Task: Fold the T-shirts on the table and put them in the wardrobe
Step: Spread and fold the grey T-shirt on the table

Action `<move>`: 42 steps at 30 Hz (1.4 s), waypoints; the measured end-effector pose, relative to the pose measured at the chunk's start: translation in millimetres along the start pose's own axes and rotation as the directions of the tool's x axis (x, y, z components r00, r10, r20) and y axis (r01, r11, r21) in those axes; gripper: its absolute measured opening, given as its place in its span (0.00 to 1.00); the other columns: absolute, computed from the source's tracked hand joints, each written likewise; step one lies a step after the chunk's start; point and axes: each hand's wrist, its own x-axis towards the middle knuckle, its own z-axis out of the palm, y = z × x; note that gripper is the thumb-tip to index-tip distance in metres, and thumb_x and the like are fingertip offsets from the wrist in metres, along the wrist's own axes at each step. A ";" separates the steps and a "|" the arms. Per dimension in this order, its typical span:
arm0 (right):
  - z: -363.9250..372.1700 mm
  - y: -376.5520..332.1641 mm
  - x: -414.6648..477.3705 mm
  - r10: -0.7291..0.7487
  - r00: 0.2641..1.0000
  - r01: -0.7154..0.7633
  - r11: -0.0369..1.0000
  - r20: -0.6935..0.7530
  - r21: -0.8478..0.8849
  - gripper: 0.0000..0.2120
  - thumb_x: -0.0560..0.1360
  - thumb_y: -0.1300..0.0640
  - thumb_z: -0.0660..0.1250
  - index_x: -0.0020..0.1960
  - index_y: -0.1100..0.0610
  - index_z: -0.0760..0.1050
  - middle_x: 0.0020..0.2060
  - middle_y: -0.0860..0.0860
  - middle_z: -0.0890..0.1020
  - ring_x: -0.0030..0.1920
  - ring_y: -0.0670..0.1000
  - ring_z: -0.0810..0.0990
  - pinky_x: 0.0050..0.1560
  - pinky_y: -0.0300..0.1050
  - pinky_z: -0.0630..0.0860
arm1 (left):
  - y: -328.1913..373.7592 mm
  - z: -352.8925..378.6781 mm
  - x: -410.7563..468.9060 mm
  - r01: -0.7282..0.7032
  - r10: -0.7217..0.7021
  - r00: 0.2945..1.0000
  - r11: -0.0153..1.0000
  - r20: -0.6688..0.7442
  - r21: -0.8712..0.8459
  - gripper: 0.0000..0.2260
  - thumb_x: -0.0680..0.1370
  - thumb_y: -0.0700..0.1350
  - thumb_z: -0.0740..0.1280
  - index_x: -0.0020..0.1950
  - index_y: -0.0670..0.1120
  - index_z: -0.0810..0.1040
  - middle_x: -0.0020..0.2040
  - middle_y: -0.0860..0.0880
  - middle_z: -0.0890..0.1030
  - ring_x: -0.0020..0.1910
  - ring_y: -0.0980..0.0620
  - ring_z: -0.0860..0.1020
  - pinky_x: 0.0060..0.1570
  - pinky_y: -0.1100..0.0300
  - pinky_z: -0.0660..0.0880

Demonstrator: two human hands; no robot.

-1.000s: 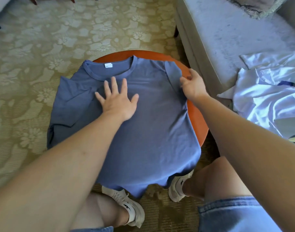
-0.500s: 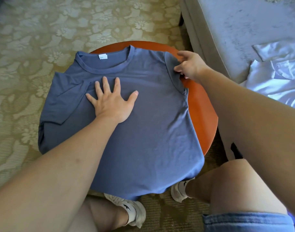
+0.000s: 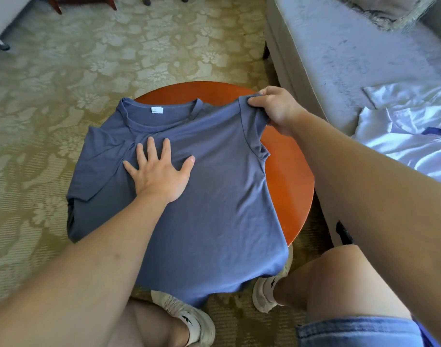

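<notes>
A blue T-shirt (image 3: 209, 196) lies spread over a round orange-brown table (image 3: 287, 176), its hem hanging off the near edge. The left hand (image 3: 159, 171) presses flat on the chest, fingers splayed. The right hand (image 3: 277, 108) pinches the shoulder and sleeve (lifted clear of the tabletop). White garments (image 3: 402, 136) lie on the grey sofa (image 3: 339, 51) nearby.

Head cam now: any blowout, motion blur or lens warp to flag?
Head view: daylight nearly blows out the white cloth on the sofa. Head view: the blue T-shirt, left hand and right hand are sharp, with no motion blur. Head view: the wide angle stretches both forearms towards the bottom edge.
</notes>
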 end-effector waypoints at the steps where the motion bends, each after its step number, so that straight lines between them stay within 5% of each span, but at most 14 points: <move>1: -1.6 -1.1 0.3 0.026 1.000 -0.026 0.999 0.017 -0.022 0.11 0.76 0.62 0.67 0.38 0.53 0.68 0.32 0.50 0.72 0.30 0.47 0.70 0.28 0.36 0.69 | 0.1 -0.1 -0.1 -0.001 0.001 1.000 1.000 -0.002 -0.002 0.37 0.76 0.72 0.43 0.80 0.55 0.45 0.81 0.48 0.43 0.79 0.44 0.40 0.73 0.35 0.41; 3: -5.5 -4.7 -1.2 0.100 0.990 -0.098 0.995 0.100 -0.027 0.04 0.75 0.59 0.69 0.43 0.54 0.75 0.39 0.52 0.77 0.37 0.49 0.73 0.36 0.39 0.74 | -0.2 0.4 0.5 0.001 -0.001 1.000 1.000 -0.006 -0.006 0.37 0.76 0.72 0.43 0.80 0.55 0.45 0.81 0.48 0.43 0.79 0.44 0.40 0.73 0.35 0.41; 5: -10.2 -6.9 -7.2 0.187 0.960 -0.191 0.982 0.208 0.000 0.08 0.74 0.55 0.69 0.51 0.57 0.78 0.49 0.53 0.80 0.47 0.51 0.77 0.50 0.43 0.75 | -0.4 0.6 1.0 0.000 0.000 1.000 1.000 -0.012 -0.007 0.37 0.76 0.72 0.44 0.80 0.55 0.45 0.81 0.48 0.43 0.79 0.44 0.41 0.73 0.34 0.41; 8: -12.1 -0.8 -9.9 0.187 0.946 -0.236 0.958 0.264 0.166 0.09 0.70 0.60 0.64 0.49 0.57 0.76 0.48 0.53 0.77 0.47 0.52 0.77 0.51 0.45 0.75 | -0.2 0.8 1.5 -0.003 0.003 1.000 1.000 -0.018 -0.010 0.37 0.76 0.72 0.44 0.80 0.54 0.46 0.81 0.48 0.44 0.79 0.44 0.41 0.72 0.34 0.42; 10: -8.4 3.3 -10.6 0.195 0.963 -0.222 0.965 0.189 0.137 0.16 0.69 0.67 0.57 0.53 0.56 0.76 0.46 0.53 0.76 0.47 0.52 0.76 0.49 0.45 0.75 | -0.2 1.1 1.5 -0.004 0.004 1.000 1.000 -0.026 -0.014 0.37 0.76 0.72 0.44 0.80 0.54 0.46 0.81 0.48 0.44 0.79 0.44 0.41 0.72 0.34 0.42; 13: -4.0 9.1 -10.3 0.121 0.990 -0.134 0.968 -0.074 -0.212 0.20 0.72 0.70 0.59 0.63 0.60 0.74 0.41 0.56 0.73 0.43 0.54 0.73 0.45 0.49 0.72 | -0.3 1.7 1.8 -0.006 0.005 0.999 1.000 -0.032 -0.024 0.37 0.76 0.71 0.45 0.80 0.54 0.47 0.81 0.47 0.44 0.79 0.44 0.41 0.72 0.34 0.41; 18: -0.4 20.9 -23.6 0.251 0.956 -0.292 0.868 -0.152 -0.402 0.04 0.74 0.67 0.66 0.47 0.64 0.73 0.36 0.58 0.72 0.36 0.52 0.71 0.35 0.47 0.71 | -0.3 2.4 2.6 -0.004 0.003 0.999 1.000 -0.038 -0.026 0.37 0.76 0.71 0.45 0.80 0.54 0.47 0.81 0.47 0.45 0.79 0.43 0.42 0.72 0.34 0.42; 21: 1.1 25.8 -35.9 0.261 0.956 -0.293 0.812 -0.135 -0.504 0.04 0.73 0.65 0.68 0.43 0.63 0.74 0.32 0.57 0.75 0.34 0.54 0.72 0.35 0.45 0.70 | -0.3 2.4 2.1 -0.005 0.004 0.999 0.999 -0.040 -0.034 0.37 0.76 0.71 0.45 0.80 0.54 0.47 0.81 0.47 0.45 0.79 0.44 0.42 0.73 0.34 0.42; 24: -9.5 30.2 -42.7 0.095 0.963 -0.172 0.937 -0.251 -0.303 0.05 0.71 0.66 0.67 0.38 0.60 0.74 0.30 0.54 0.73 0.31 0.53 0.70 0.31 0.43 0.67 | -0.2 2.2 1.7 -0.005 0.003 0.999 0.999 -0.046 -0.041 0.37 0.77 0.71 0.46 0.80 0.54 0.48 0.81 0.47 0.45 0.79 0.43 0.42 0.73 0.34 0.42; 28: -28.7 37.0 -64.2 -0.145 0.782 -0.046 0.957 -0.606 -0.288 0.04 0.70 0.61 0.63 0.43 0.56 0.76 0.37 0.49 0.78 0.42 0.52 0.77 0.38 0.39 0.68 | -0.1 2.5 1.4 -0.007 0.005 0.999 0.999 -0.048 -0.047 0.36 0.77 0.71 0.46 0.80 0.53 0.49 0.81 0.47 0.46 0.79 0.43 0.43 0.73 0.34 0.43; 32: -27.1 51.4 -86.0 -0.200 0.662 -0.092 0.935 -0.722 -0.343 0.13 0.69 0.62 0.61 0.52 0.58 0.73 0.55 0.56 0.75 0.55 0.57 0.75 0.52 0.46 0.70 | -0.7 1.9 0.6 -0.016 0.013 0.999 0.998 -0.052 -0.057 0.36 0.77 0.70 0.46 0.80 0.53 0.49 0.81 0.46 0.46 0.79 0.43 0.43 0.73 0.34 0.43; 37: 21.7 42.1 -81.5 -0.474 0.803 0.035 0.643 -0.362 -0.765 0.16 0.73 0.60 0.60 0.58 0.58 0.77 0.61 0.57 0.73 0.60 0.61 0.73 0.57 0.53 0.68 | -1.0 2.2 -0.1 -0.024 0.018 0.997 0.997 -0.070 -0.079 0.38 0.76 0.71 0.46 0.80 0.53 0.47 0.81 0.46 0.45 0.79 0.43 0.42 0.73 0.34 0.41; 40: 62.1 33.1 -59.7 -0.297 0.949 0.060 0.506 -0.108 -0.860 0.17 0.79 0.53 0.57 0.63 0.61 0.73 0.65 0.58 0.72 0.65 0.62 0.71 0.64 0.56 0.64 | -1.3 2.7 -1.2 -0.051 0.044 0.995 0.995 -0.090 -0.080 0.38 0.76 0.72 0.45 0.80 0.53 0.47 0.81 0.46 0.45 0.79 0.43 0.42 0.73 0.35 0.40; 42: 81.0 31.4 -40.6 -0.087 0.996 0.000 0.406 -0.039 -0.914 0.28 0.82 0.42 0.51 0.74 0.60 0.62 0.74 0.59 0.63 0.74 0.62 0.60 0.73 0.63 0.50 | -1.4 3.1 -1.2 -0.063 0.055 0.994 0.995 -0.097 -0.083 0.38 0.76 0.72 0.45 0.80 0.53 0.47 0.81 0.46 0.45 0.79 0.43 0.42 0.73 0.35 0.40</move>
